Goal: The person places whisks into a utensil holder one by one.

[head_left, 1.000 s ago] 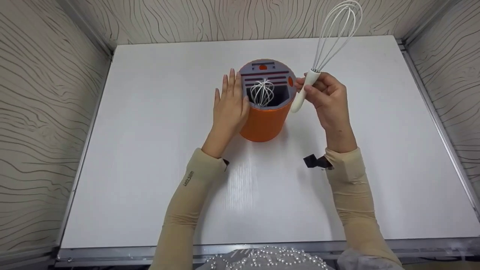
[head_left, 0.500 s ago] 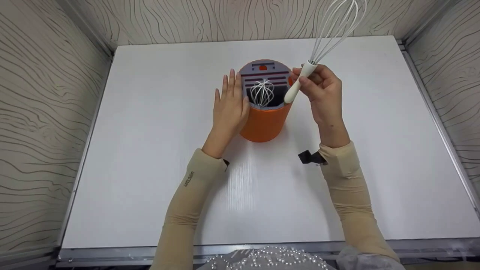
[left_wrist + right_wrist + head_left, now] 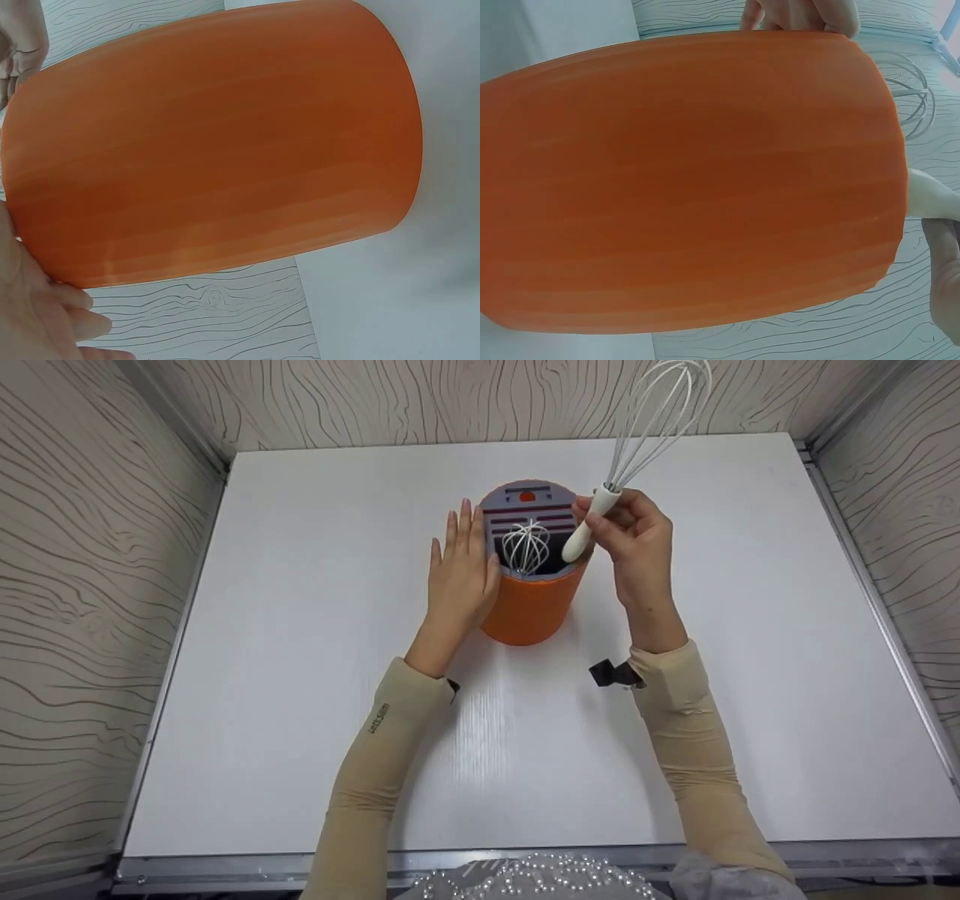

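Note:
An orange utensil holder [image 3: 529, 611] with a grey slotted top stands on the table. My left hand [image 3: 460, 574] rests flat along its left side, fingers straight. In the holder's dark opening a small white whisk [image 3: 526, 546] sits with its wire head up and its handle hidden. My right hand [image 3: 646, 547] pinches the pale handle of a larger whisk [image 3: 581, 540], wires pointing up and right. The lower end of this handle overlaps the right part of the opening. In the right wrist view, the handle [image 3: 930, 196] shows just beyond the holder's rim.
The white table [image 3: 300, 660] carries the holder near its far middle. Wood-patterned panels [image 3: 375, 401] enclose the back and both sides. A metal rail [image 3: 442, 861] runs along the front edge.
My right hand has moved left with the larger whisk, bringing the handle's end from beside the holder to over its opening. My left hand and the holder have stayed put.

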A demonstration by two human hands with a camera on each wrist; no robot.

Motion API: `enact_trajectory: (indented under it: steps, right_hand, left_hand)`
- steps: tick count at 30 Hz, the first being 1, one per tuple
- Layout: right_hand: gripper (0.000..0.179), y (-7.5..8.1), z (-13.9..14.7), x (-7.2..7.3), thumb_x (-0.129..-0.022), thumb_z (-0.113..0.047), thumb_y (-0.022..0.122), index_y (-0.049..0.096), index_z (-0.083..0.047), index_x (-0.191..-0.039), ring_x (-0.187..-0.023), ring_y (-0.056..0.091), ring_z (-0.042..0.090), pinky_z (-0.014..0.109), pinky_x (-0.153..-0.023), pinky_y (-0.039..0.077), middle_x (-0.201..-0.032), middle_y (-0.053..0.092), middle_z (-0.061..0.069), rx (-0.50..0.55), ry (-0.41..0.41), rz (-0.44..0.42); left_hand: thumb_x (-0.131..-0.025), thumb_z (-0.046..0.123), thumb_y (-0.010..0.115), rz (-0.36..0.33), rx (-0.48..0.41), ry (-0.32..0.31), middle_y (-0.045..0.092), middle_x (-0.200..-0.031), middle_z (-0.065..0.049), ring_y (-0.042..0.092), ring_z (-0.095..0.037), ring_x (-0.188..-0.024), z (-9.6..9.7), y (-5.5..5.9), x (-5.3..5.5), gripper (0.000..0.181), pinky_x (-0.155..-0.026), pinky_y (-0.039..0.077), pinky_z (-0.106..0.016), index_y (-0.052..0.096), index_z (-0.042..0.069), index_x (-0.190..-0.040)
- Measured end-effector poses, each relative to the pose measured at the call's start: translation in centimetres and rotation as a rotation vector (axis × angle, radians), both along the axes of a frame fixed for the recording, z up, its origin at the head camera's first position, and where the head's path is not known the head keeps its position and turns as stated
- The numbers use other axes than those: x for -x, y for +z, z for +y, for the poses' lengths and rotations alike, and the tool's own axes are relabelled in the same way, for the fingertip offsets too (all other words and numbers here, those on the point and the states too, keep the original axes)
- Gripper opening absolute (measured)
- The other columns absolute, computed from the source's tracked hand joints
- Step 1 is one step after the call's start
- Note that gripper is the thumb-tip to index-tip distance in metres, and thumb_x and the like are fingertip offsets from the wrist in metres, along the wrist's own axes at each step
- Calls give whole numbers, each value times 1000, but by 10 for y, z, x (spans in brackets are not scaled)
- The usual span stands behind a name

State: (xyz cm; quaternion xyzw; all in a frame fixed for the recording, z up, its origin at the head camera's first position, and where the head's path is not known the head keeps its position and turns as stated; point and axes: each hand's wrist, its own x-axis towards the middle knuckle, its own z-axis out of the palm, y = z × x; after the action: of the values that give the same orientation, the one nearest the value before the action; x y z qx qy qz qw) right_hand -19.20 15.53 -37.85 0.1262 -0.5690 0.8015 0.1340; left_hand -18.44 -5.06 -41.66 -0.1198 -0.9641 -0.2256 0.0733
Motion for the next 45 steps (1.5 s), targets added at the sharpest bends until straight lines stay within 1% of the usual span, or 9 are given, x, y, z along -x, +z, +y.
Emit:
enact_trajectory:
  steps: [4,10,17,22,24,31,39,45]
  right_hand:
    - [20,-3,-1,2,-81,10,65,64,2,-99,-93,67,29,39,-86,50,-97,68,18,-12,0,-15]
    - [19,-5,-2,3,-80,9,67,64,1,-98,-92,67,27,38,-87,49,-96,69,17,-43,1,-25]
    - [19,-7,-1,5,-79,11,65,65,4,-97,-90,68,31,41,-85,50,-94,69,19,-19,32,-35]
    - [20,-6,0,4,-79,9,68,65,9,-98,-89,68,29,32,-76,53,-94,70,19,-68,15,-41]
    - [22,-5,0,4,-79,8,68,65,12,-100,-89,69,28,30,-73,54,-95,70,18,-95,6,-41]
    - [31,-5,2,5,-79,7,69,61,18,-106,-89,69,27,32,-77,53,-95,71,17,-135,5,-60]
    - [36,-4,2,4,-79,4,70,60,18,-110,-88,69,26,31,-74,53,-96,70,17,-170,-9,-77]
    - [33,-3,3,6,-77,6,70,62,17,-107,-86,69,29,30,-72,54,-95,69,21,-128,2,-73]
  left_hand:
    - [-97,28,29,9,-3,-3,8,-157,-11,7,-28,-144,0,0,0,61,-110,14,-54,16,3,-151]
    - [-96,28,30,13,-1,-4,9,-157,-11,7,-28,-144,-1,0,0,61,-110,14,-54,16,2,-151]
    - [-96,26,31,26,-14,0,12,-157,-12,10,-29,-143,0,0,-1,61,-109,16,-55,18,2,-150]
    - [-96,26,31,17,-9,2,11,-157,-12,9,-28,-143,0,0,0,61,-110,16,-55,17,3,-150]
    - [-96,27,31,13,-5,2,10,-157,-12,9,-28,-143,0,0,0,61,-110,15,-54,17,3,-151]
    - [-96,27,31,10,0,4,10,-157,-12,9,-28,-143,0,0,0,61,-110,16,-54,17,3,-150]
    - [-96,27,31,19,-2,2,11,-157,-12,10,-29,-143,0,0,0,61,-109,17,-54,18,2,-150]
    - [-95,26,31,26,-17,1,11,-157,-12,10,-28,-143,0,0,0,62,-109,17,-55,17,3,-150]
